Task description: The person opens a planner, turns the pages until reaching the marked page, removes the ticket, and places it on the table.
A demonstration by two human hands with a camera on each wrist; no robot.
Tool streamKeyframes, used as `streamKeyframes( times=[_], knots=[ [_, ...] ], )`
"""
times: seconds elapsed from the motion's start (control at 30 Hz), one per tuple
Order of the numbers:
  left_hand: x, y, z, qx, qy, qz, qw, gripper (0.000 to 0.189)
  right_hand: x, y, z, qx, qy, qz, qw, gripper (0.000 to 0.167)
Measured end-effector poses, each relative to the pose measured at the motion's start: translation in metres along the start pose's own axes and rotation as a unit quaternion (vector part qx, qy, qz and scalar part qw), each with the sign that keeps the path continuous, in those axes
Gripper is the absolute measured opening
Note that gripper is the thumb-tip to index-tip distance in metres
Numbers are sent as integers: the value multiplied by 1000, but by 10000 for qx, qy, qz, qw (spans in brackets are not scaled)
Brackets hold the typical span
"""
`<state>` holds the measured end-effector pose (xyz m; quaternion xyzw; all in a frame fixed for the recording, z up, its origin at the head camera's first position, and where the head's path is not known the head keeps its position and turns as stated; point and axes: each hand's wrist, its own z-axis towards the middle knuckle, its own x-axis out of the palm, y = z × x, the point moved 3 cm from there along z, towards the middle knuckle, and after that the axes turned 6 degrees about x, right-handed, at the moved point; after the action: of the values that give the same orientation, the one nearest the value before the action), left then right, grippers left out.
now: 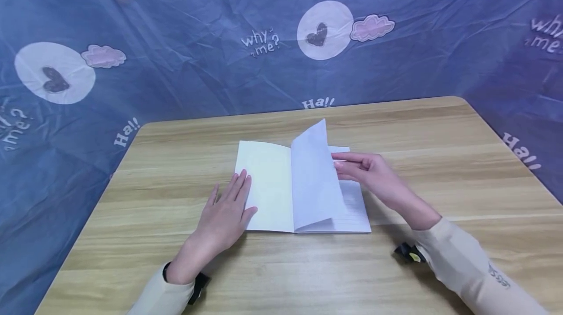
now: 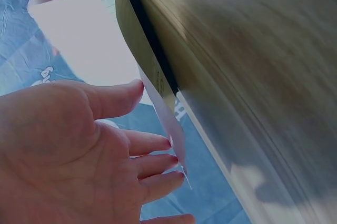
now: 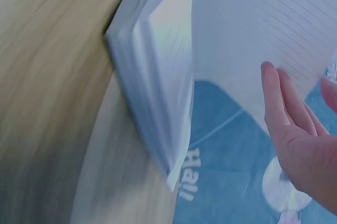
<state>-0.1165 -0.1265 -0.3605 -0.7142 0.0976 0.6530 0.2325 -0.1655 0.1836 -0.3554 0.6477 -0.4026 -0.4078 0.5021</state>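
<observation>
A notebook (image 1: 267, 197) lies spread on the wooden table, its cream left side facing up. My left hand (image 1: 225, 218) rests on that side's outer edge with fingers extended; the left wrist view shows its thumb and fingertips along the edge. One white sheet (image 1: 314, 183) stands raised near the middle, tilted over the lined right-hand pages (image 1: 355, 210). At the sheet's free edge is my right hand (image 1: 381, 178), its fingertips partly hidden by the paper. Seen from the right wrist, the fingers (image 3: 274, 95) are straight against the lined sheet, the thumb apart from them.
The wooden table (image 1: 132, 217) has rounded far corners. Behind it hangs a blue printed cloth (image 1: 220, 75) with words, hearts and clouds. Both forearms wear light sleeves, with a dark strap (image 1: 200, 288) at the left wrist and a dark device (image 1: 410, 253) by the right.
</observation>
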Motion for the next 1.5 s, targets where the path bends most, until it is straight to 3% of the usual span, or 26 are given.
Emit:
streamKeyframes(
  times=[0.2,0.43,0.53,0.6,0.77,1.07,1.27,1.5],
  knots=[
    [-1,4,-2,-42,-52,-51,10000,68,30,7,4,-690,445,-63,9966,42],
    [-2,13,-6,-182,-133,-24,9997,70,58,12,8,-1238,890,-691,9859,39],
    [-4,15,-6,-187,-153,-5,9997,71,66,12,8,-1428,936,-1275,9770,39],
    [-6,15,-7,-194,-163,-7,9997,71,71,13,8,-1557,930,-1812,9666,40],
    [-11,17,-8,-200,-129,6,9997,70,83,11,8,-1982,1088,-2963,9279,45],
    [-24,25,-10,-304,-159,116,9993,63,98,4,8,-2008,1590,-3980,8809,51],
    [-29,24,-9,-386,-580,-26,9976,57,103,2,8,-2096,1614,-4281,8642,53],
    [-11,10,-6,49,-62,-129,9999,71,105,1,8,-2151,1630,-4532,8496,54]
  ],
)
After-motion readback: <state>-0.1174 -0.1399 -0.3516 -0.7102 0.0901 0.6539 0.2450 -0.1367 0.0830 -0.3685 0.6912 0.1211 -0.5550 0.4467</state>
